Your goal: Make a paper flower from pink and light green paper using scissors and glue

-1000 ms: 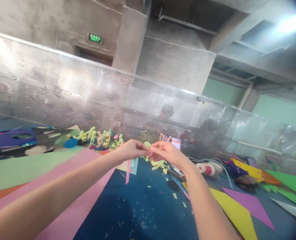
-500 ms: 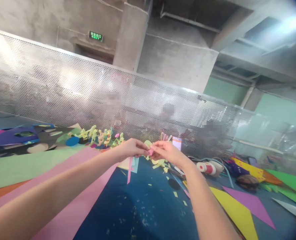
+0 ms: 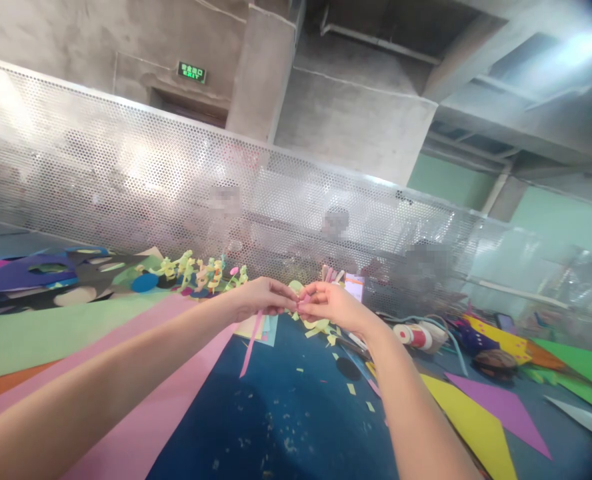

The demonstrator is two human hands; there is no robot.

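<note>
Both hands meet over the far part of the dark blue mat (image 3: 296, 400), fingertips pinched around a small pink piece (image 3: 303, 304), mostly covered by fingers. My left hand (image 3: 262, 297) is closed, holding from the left. My right hand (image 3: 335, 307) pinches the piece from the right. A narrow pink strip (image 3: 249, 353) hangs below my left hand. Whether the strip and the piece are one is hidden. Pale yellow-green scraps (image 3: 320, 328) lie just under my right hand.
Small yellow-green figures (image 3: 189, 270) stand at the back left. Pink sheet (image 3: 141, 373) and green sheet (image 3: 51, 327) lie left. To the right are a white-and-red roll (image 3: 416, 336), a yellow sheet (image 3: 469, 417) and a purple sheet (image 3: 506, 410). A perforated metal screen (image 3: 296, 200) runs behind.
The hanging pink strip has swung left and shows more length below my left hand. Less of the pink piece shows between the fingertips. My arms have hardly moved.
</note>
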